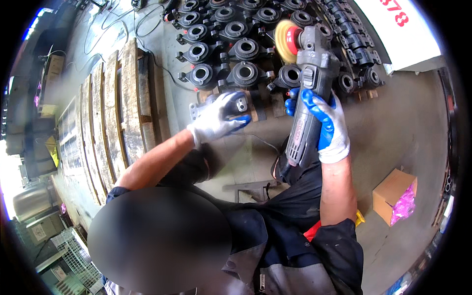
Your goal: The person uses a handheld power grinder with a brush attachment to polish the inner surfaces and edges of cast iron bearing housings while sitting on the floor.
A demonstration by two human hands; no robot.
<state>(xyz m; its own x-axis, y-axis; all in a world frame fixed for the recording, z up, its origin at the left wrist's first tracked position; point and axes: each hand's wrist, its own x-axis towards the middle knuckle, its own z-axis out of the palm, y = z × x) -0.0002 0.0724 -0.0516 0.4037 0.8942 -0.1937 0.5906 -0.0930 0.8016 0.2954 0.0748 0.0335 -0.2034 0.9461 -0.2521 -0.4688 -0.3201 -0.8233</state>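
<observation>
My right hand (330, 127), in a white glove with blue coating, is wrapped around the dark body of an angle grinder (310, 93). The tool is held upright in the picture, its head at the far end. A yellow disc (284, 41) with a red backing is on that head. My left hand (221, 117), gloved alike, curls over a grey metal part with bolt holes (241, 104). The part shows on both sides of the hand; its middle is hidden beneath the fingers. The grinder disc is apart from this part.
Rows of black castings with round bores (246, 73) stand ahead on wooden supports. A wooden pallet (113, 113) stands on edge or tilted at left. Cables (169, 73) run across the floor. At right are a cardboard box (388, 191) with pink wrap and a white panel (403, 39).
</observation>
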